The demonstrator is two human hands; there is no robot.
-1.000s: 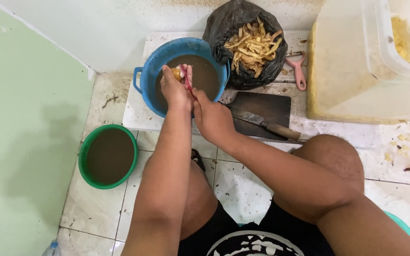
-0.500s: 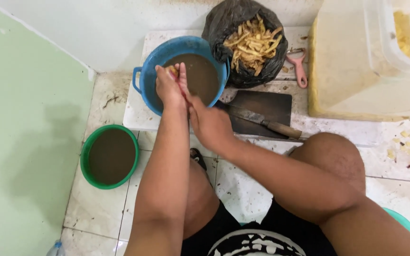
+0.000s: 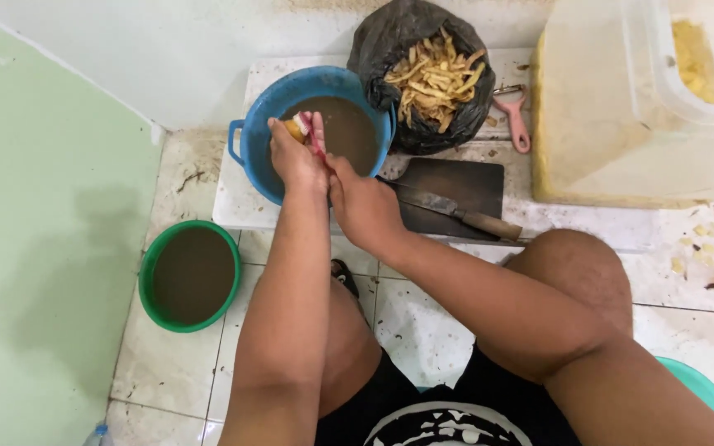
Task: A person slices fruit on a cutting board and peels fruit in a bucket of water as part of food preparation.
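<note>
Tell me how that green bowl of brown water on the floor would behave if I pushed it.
The green bowl looks nearly full of murky liquid, so it is probably heavy for its size and apt to slosh over the rim. It sits flat on tiled floor, so it would likely slide rather than tip, especially if the tiles are wet.

Glossy blue plastic basin (image 3: 249, 149), crinkly black plastic bag (image 3: 390, 41), wooden-handled metal knife (image 3: 456, 211)

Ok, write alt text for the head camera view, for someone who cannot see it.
Seen from above, a seated person's left hand holds a small yellow piece over a blue basin of murky brown water, while the right hand works a pink-handled tool against it. Nearby lie a knife on a dark cutting board, a black bag of peelings and a green bowl.
</note>
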